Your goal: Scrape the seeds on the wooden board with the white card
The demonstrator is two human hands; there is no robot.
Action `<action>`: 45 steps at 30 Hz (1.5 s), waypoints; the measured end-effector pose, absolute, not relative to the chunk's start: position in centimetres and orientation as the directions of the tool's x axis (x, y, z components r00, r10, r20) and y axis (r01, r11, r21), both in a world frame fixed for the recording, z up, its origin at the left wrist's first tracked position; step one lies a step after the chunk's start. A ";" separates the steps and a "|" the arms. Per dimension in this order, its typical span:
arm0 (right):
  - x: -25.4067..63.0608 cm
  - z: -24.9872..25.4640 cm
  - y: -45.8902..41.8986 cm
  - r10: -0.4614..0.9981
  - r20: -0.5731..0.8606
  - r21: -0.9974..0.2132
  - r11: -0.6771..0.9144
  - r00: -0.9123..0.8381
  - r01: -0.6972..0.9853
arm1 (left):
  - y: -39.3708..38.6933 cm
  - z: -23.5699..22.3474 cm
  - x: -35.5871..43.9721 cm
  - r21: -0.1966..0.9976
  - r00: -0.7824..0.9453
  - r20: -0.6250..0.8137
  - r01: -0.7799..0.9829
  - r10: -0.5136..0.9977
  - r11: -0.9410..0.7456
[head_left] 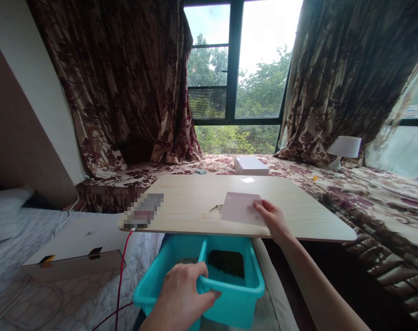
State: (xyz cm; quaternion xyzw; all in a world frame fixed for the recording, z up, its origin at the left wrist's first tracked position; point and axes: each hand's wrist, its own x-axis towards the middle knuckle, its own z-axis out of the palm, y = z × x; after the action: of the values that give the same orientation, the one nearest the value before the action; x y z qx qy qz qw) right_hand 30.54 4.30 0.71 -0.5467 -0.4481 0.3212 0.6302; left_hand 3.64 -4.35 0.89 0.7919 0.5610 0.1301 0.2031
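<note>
The fingers of my right hand (271, 215) pinch one translucent card (239, 208) by its right end, over the wood-grain tabletop (308, 207); its long axis goes left to right, toward one heap of brown bits (215, 208). My left hand (186, 287) clamps one two-compartment turquoise bin (232, 309), partly covering its left compartment (181, 246).
</note>
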 end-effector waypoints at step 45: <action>30.7 0.1 7.3 0.861 0.245 -0.969 0.202 0.446 0.143 | -4.0 1.1 4.1 0.417 0.303 -0.101 0.877 0.948 -0.236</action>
State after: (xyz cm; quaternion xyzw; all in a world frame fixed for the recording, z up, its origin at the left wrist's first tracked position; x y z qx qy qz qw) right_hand 30.74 7.28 0.11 -0.5648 -0.4441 0.2824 0.6356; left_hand 4.15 -4.03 1.09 0.7814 0.5839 0.0867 0.2023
